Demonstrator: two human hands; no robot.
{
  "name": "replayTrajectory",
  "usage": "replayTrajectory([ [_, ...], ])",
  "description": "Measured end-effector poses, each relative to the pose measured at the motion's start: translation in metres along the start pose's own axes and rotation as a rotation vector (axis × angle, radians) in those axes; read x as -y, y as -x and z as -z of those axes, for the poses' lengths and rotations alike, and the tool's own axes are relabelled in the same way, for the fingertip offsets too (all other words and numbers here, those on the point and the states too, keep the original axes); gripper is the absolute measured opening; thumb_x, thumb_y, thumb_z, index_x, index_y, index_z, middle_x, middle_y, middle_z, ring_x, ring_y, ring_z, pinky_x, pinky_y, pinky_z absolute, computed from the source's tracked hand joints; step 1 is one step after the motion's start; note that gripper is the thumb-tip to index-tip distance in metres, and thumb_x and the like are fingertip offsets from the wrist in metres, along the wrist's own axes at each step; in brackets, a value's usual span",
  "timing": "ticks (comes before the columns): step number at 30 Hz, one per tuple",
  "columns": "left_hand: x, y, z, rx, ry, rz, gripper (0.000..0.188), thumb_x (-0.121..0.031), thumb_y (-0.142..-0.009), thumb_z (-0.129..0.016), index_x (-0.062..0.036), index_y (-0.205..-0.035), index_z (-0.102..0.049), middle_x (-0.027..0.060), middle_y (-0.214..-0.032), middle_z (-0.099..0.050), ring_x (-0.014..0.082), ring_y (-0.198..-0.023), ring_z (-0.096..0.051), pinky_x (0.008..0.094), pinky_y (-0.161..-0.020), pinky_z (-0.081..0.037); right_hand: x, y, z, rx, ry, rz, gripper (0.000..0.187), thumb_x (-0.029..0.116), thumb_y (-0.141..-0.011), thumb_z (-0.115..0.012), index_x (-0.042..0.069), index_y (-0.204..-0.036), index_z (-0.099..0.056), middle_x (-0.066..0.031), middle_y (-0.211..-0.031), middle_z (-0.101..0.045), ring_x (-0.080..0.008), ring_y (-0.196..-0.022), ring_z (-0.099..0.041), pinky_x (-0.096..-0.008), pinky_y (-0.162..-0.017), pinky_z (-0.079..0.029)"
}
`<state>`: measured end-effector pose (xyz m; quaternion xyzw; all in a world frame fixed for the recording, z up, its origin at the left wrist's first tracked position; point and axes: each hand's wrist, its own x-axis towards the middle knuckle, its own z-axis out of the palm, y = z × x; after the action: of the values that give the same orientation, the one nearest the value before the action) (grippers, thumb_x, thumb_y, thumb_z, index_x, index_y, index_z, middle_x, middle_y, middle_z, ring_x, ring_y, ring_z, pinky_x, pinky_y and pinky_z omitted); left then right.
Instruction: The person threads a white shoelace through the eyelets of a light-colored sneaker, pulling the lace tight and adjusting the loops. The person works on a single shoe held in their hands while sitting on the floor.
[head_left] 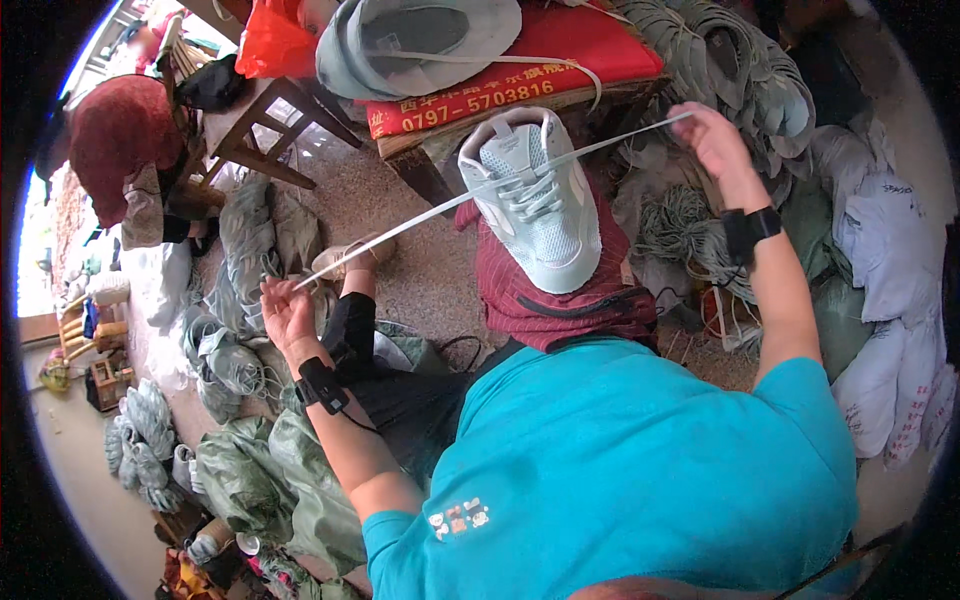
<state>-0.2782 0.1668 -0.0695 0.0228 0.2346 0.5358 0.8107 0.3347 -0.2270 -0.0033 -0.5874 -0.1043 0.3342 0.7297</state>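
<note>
A pale grey-white sneaker [560,235] rests on a dark red striped cloth [520,305] at my lap, its toe toward me. White lace crosses its tongue in the upper eyelets. Stretched taut, one lace end [400,228] runs to my left hand [286,315], whose fingers pinch it out to the lower left. The other lace end [635,132] reaches up to my right hand [712,145], closed on it at the upper right. Both hands are held wide apart, well away from the shoe. Each wrist wears a black band.
Beyond the shoe stands a wooden stool with a red printed cover [540,72], bearing grey shoe uppers [420,40]. Bundled grey uppers [735,70] pile at the right, above a heap of laces [685,225]. White sacks [885,250] stand far right. Green sacks [270,465] lie lower left.
</note>
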Motion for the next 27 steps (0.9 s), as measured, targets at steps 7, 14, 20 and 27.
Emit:
replayTrajectory([
  [7, 0.072, 0.026, -0.06, 0.058, -0.832, -0.048, 0.024, -0.015, -0.094, -0.056, -0.0037, -0.115, -0.059, 0.0029, -0.086, -0.062, 0.0072, -0.062, -0.046, 0.0212, -0.052, -0.035, 0.022, -0.007, 0.038, -0.373, 0.081, 0.041, 0.029, 0.002, -0.091, -0.051, -0.002, -0.119, -0.055, -0.013, -0.105, -0.063, -0.0056, -0.06, -0.047, -0.0167, -0.046, -0.038],
  [14, 0.215, 0.096, -0.137, 0.4, -0.997, 0.089, 0.028, -0.012, -0.095, -0.06, 0.0031, -0.119, -0.06, 0.0082, -0.098, -0.069, 0.0073, -0.077, -0.057, 0.0207, -0.069, -0.045, 0.002, 0.077, -0.14, 0.286, 0.501, 0.055, 0.026, 0.017, -0.093, -0.056, 0.002, -0.115, -0.051, -0.0064, -0.089, -0.067, -0.006, -0.064, -0.057, -0.0165, -0.049, -0.038],
  [20, 0.255, 0.11, -0.135, 0.53, -1.2, 0.112, 0.019, -0.017, -0.095, -0.061, 0.0001, -0.103, -0.065, 0.0009, -0.088, -0.066, 0.0063, -0.076, -0.055, 0.0196, -0.069, -0.042, -0.011, 0.078, -0.169, 0.501, 0.782, 0.213, 0.013, 0.017, -0.092, -0.059, 0.003, -0.092, -0.061, -0.0023, -0.079, -0.062, -0.0064, -0.066, -0.056, -0.0235, -0.058, -0.046],
  [27, 0.254, 0.109, -0.138, 0.544, -1.273, 0.088, 0.016, -0.018, -0.093, -0.063, -0.0015, -0.092, -0.065, -0.0027, -0.081, -0.061, 0.0046, -0.073, -0.052, 0.019, -0.065, -0.039, 0.01, 0.085, -0.192, 0.456, 1.542, 0.894, 0.008, 0.008, -0.078, -0.058, 0.003, -0.084, -0.055, -0.0089, -0.075, -0.063, -0.0248, -0.069, -0.064, -0.0346, -0.06, -0.05],
])
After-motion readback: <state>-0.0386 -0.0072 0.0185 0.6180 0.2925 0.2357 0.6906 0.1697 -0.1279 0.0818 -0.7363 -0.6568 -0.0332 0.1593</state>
